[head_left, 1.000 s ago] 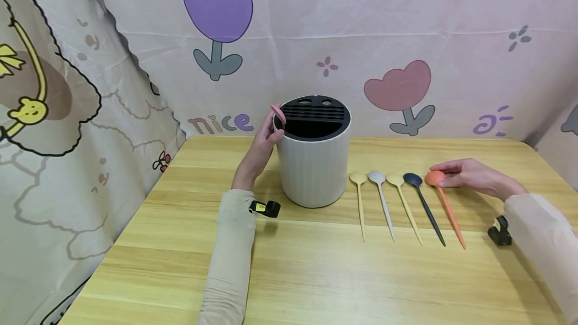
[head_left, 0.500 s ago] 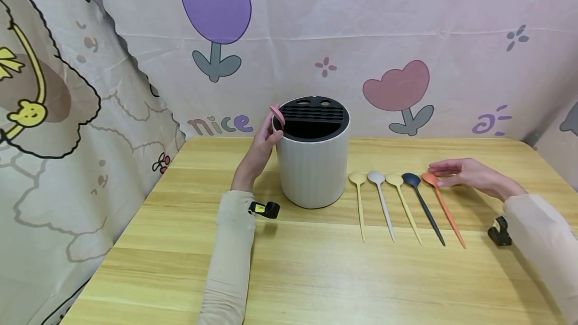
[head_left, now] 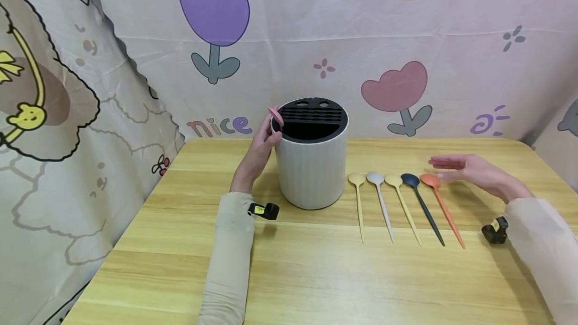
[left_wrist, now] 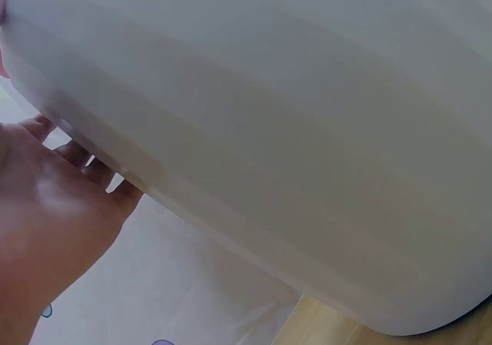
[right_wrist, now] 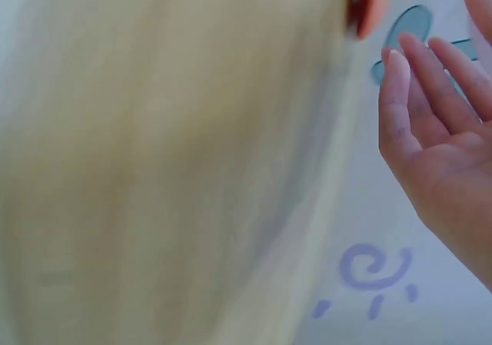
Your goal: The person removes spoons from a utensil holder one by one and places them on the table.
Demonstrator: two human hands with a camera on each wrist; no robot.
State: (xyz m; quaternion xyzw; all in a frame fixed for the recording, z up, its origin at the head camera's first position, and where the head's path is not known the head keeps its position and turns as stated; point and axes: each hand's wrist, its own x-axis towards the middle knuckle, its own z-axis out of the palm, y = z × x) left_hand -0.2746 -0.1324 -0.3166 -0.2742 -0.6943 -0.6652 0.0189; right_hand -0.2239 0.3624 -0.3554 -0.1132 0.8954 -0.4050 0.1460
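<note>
My left hand [head_left: 258,152] grips the white ribbed utensil holder [head_left: 311,174] at its left side, thumb toward the front and fingers behind. By that hand a small pink rounded piece [head_left: 276,117] stands up at the rim; its lower part is hidden. In the left wrist view the fingers [left_wrist: 81,160] touch the holder's wall. At the right, my right hand [head_left: 478,172] hovers beside the orange spoon [head_left: 431,181], fingers extended and nothing held. The orange spoon lies last in a row after a dark blue spoon [head_left: 411,180], two yellow spoons and a pale grey spoon [head_left: 376,178].
The holder has a black top [head_left: 311,119] with slots, round holes and a large front opening. Everything stands on a wooden table [head_left: 316,275]. A patterned cloth [head_left: 280,29] hangs behind and to the left. Each wrist carries a small black camera.
My right hand has let go of the orange spoon and drawn slightly up from it. The spoon's head has shifted a little left and turned. The left hand stays on the holder.
</note>
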